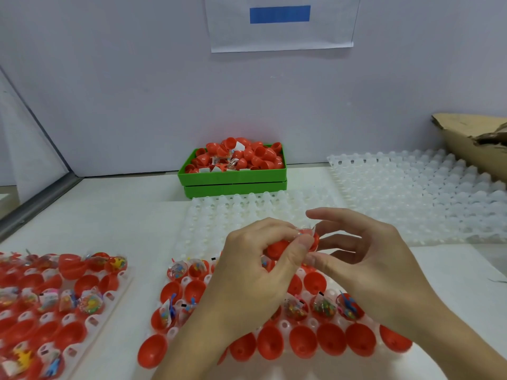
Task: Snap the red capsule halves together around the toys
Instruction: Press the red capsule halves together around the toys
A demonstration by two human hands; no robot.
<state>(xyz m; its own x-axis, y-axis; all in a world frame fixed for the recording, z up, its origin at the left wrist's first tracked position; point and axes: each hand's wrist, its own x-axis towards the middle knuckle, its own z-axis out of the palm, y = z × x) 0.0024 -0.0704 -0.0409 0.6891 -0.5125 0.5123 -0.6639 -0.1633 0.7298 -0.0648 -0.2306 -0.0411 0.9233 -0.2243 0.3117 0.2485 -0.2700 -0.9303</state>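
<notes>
My left hand [255, 267] grips a red capsule half [278, 248] above the middle tray, thumb over its rim. A clear toy packet [304, 231] sticks out of that half. My right hand [365, 259] meets it from the right, thumb and forefinger at the packet and the capsule's edge, the other fingers spread. Below lies a white tray [285, 325] with rows of open red halves [301, 348], some holding bagged toys [323, 308]. My hands hide part of its middle.
A second tray [90, 322] of red halves and toys lies at the left. A green bin [233, 178] heaped with red capsules stands at the back. White trays without capsules [411, 193] spread behind and to the right, beside a cardboard box [472, 144].
</notes>
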